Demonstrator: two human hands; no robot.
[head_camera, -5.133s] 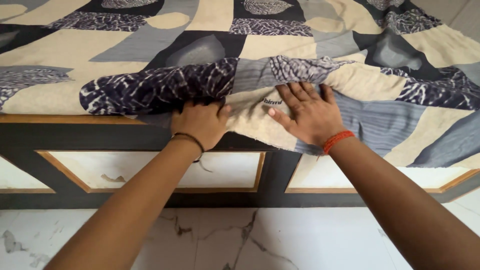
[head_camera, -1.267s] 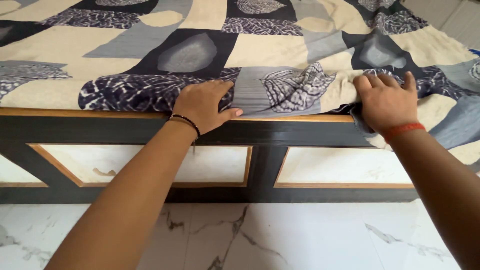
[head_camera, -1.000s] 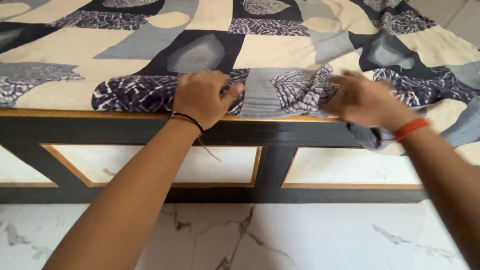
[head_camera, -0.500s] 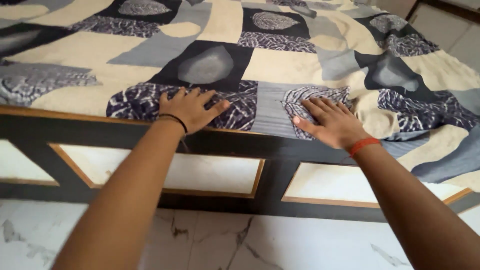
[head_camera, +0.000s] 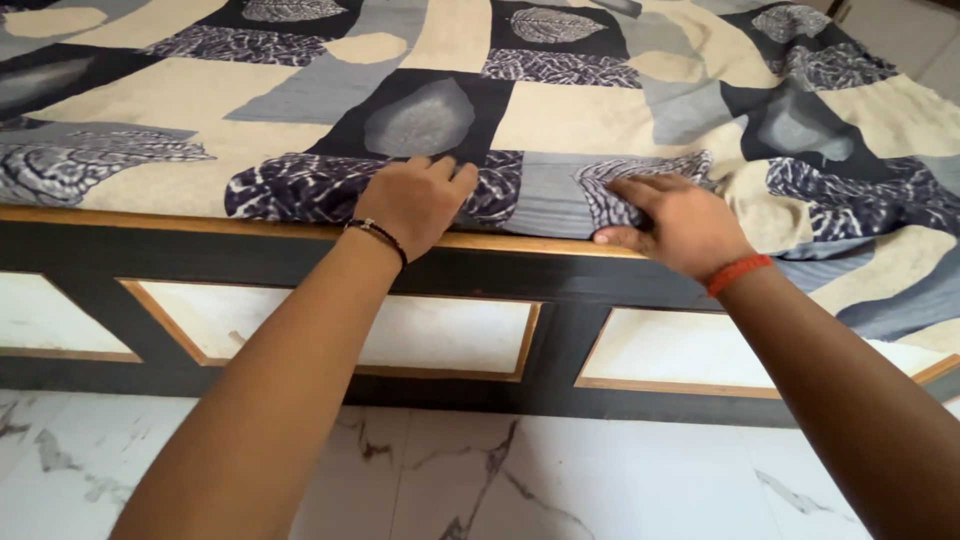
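A patchwork bedsheet (head_camera: 560, 110) in cream, grey and dark blue with leaf prints covers the bed. My left hand (head_camera: 415, 200), with a dark bead bracelet at the wrist, lies flat on the sheet at the bed's near edge, fingers together. My right hand (head_camera: 680, 220), with an orange wrist band, presses the sheet's edge down at the frame, fingers spread over a patterned patch. To the right of that hand the sheet (head_camera: 900, 290) hangs loose over the bed frame.
The bed frame (head_camera: 560, 290) is dark wood with a tan top rail and pale inset panels (head_camera: 440, 335). Below it is a white marble floor (head_camera: 600, 480) with grey veins.
Over the frames my right hand moved from the loose sheet at the right toward the middle, and the bunched sheet edge now lies flat along the rail. My left hand stayed at the edge.
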